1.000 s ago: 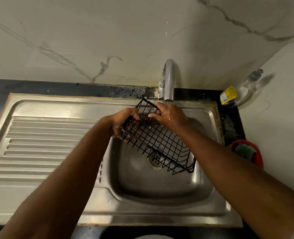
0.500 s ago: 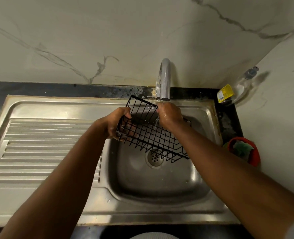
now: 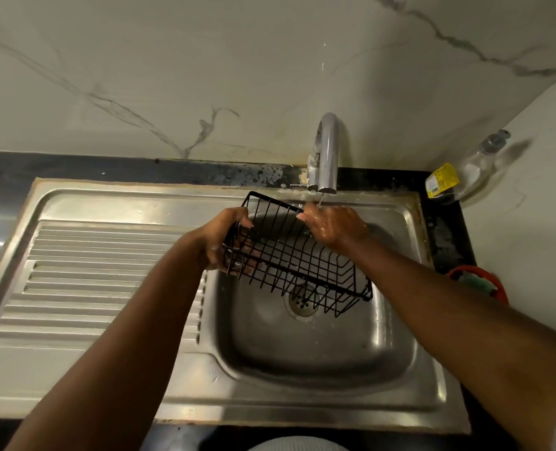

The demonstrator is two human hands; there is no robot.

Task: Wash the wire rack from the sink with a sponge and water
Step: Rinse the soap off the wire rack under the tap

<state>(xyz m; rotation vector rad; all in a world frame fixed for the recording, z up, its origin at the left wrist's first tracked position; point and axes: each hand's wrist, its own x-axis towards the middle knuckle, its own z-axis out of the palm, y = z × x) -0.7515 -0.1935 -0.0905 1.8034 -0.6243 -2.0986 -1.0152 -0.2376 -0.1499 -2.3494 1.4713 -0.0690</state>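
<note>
The person is holding the black wire rack (image 3: pixel 298 265) in the air above the basin of the steel sink (image 3: pixel 302 359), slanting across it with its right end hanging over the drain (image 3: pixel 302 305). The left hand (image 3: pixel 219 242) is gripping the rack's short left end, thumb hooking over the top wire and fingers curling underneath, showing through the grid. The right hand (image 3: pixel 330 226), wet and glistening, is gripping the far long rim just below the spout of the chrome tap (image 3: pixel 327 151). A thin stream of water (image 3: pixel 320 200) is falling onto the right hand's knuckles. Neither hand is holding the green sponge (image 3: pixel 475 281), which is lying in a red holder (image 3: pixel 499 289) on the dark counter to the right of the sink, well apart from the rack. A clear bottle (image 3: pixel 472 167) with a yellow label is leaning in the corner behind it. The ribbed drainboard (image 3: pixel 107 271) is stretching away to the left
</note>
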